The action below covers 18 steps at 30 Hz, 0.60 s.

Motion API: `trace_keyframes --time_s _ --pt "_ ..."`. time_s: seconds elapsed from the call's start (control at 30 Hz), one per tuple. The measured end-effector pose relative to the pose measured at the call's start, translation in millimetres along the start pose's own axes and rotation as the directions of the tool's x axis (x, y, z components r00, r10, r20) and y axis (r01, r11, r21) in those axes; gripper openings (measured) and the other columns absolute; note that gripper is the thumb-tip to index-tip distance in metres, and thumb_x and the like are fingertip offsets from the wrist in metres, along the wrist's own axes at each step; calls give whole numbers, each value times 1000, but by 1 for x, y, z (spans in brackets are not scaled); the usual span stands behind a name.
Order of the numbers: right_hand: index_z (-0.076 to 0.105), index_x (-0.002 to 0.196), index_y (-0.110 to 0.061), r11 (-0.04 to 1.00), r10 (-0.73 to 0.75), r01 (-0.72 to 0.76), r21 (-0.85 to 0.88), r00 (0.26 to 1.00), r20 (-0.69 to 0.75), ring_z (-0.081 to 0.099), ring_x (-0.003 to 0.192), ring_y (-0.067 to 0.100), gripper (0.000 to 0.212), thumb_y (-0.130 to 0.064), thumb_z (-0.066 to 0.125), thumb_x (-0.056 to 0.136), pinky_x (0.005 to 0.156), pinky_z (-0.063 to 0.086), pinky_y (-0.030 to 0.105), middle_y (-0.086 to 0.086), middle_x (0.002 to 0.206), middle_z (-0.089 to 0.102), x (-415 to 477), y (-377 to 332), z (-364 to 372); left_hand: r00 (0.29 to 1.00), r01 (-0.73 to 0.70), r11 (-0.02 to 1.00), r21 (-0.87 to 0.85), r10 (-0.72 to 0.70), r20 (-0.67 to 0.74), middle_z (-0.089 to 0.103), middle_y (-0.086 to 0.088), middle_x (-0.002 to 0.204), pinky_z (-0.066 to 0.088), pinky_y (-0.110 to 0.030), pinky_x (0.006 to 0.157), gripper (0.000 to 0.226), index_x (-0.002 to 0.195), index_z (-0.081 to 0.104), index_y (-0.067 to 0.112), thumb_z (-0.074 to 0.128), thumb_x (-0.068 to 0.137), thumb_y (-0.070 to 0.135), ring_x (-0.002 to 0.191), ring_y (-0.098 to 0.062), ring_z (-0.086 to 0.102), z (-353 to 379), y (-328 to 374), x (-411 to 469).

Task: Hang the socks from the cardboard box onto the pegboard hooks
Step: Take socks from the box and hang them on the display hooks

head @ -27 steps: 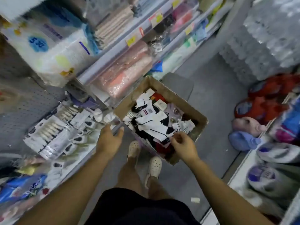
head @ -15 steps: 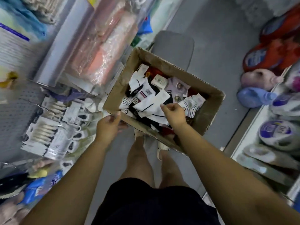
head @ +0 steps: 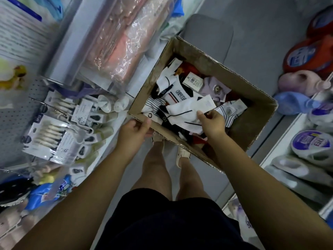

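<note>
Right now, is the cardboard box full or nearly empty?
Partly full: the cardboard box has a loose pile of socks covering its bottom, while its inner walls stand bare above them.

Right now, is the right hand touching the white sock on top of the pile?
Touching. The head view shows the right hand with its thumb pressed on top of the white sock inside the cardboard box, no gap visible.

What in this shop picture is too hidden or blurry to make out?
All in the head view:
- Socks deep in the cardboard box: buried under the top layer, and the right hand covers some.
- Left hand fingers under the box corner: hidden by cardboard.
- Pegboard hooks: blurred, free ones uncertain.
- Sock tag print: too small.
- Shelf goods at the left edge: cut off, smeared.
</note>
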State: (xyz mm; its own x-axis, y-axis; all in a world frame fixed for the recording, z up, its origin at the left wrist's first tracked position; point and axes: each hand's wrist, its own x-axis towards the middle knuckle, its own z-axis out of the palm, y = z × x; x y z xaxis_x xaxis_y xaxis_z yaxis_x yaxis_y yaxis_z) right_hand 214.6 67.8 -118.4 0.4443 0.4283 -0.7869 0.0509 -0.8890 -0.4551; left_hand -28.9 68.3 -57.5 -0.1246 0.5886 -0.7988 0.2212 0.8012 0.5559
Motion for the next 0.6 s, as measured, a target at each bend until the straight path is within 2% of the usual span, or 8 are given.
trace_keyframes --time_s 0.07,0.1,0.17,0.23,0.33,0.4,0.47,0.6 --pt "65 109 -3 999 49 -49 -12 999 -12 67 90 23 25 -26 65 97 69 56 23 8 101 69 -2 13 -10 1000 -1 1000 -2 1 -3 77 -6 97 50 -9 58 31 110 66 4 63 99 33 78 -12 76 1 0 0" --pt "63 120 -3 997 78 -78 -14 997 -19 67 102 26 31 -25 64 98 82 59 29 10 112 69 -1 21 -12 1000 -2 1000 0 2 -3 77 -6 97 49 -9 57 31 110 66 3 62 99 32 77 -10 76 1 0 0" --pt "59 134 -7 995 88 -88 -37 996 -8 61 120 30 40 -23 64 98 103 51 42 11 130 66 -2 29 -11 1000 -15 1000 14 15 0 76 -8 98 49 -8 56 29 110 65 3 62 100 30 72 -7 75 1 -1 0" --pt "58 137 -11 996 61 -60 -62 998 11 58 124 29 45 -26 66 95 108 47 45 9 135 63 -3 31 -6 1000 -29 999 31 29 2 76 -8 96 49 -9 55 28 109 65 3 61 100 30 69 -5 74 1 0 -1" --pt "60 128 -25 988 1 3 -157 1000 27 56 125 30 66 -61 63 73 109 44 53 5 135 61 21 49 -2 999 -45 998 39 45 -5 76 -6 92 49 -10 56 28 106 66 6 61 100 33 68 -4 74 1 0 -1" --pt "61 124 -30 984 3 7 -177 998 60 57 123 32 74 -70 58 62 108 44 56 4 131 63 36 61 -1 999 -43 998 39 43 -18 77 -4 93 52 -17 63 30 103 68 11 63 98 40 78 -10 76 0 -3 1" --pt "63 124 -27 979 0 17 -202 996 85 59 122 32 59 -59 66 74 108 45 55 4 128 66 27 50 -1 999 -38 998 49 39 -32 78 -3 95 53 -25 71 31 99 68 16 64 96 46 88 -16 76 0 -7 2" --pt "59 132 -12 988 -44 58 -145 994 96 58 126 29 45 -31 69 92 110 46 48 8 132 66 -7 23 -4 998 -37 999 29 39 -51 77 -3 93 50 -19 63 27 94 64 19 62 97 45 79 -10 76 5 -9 0"
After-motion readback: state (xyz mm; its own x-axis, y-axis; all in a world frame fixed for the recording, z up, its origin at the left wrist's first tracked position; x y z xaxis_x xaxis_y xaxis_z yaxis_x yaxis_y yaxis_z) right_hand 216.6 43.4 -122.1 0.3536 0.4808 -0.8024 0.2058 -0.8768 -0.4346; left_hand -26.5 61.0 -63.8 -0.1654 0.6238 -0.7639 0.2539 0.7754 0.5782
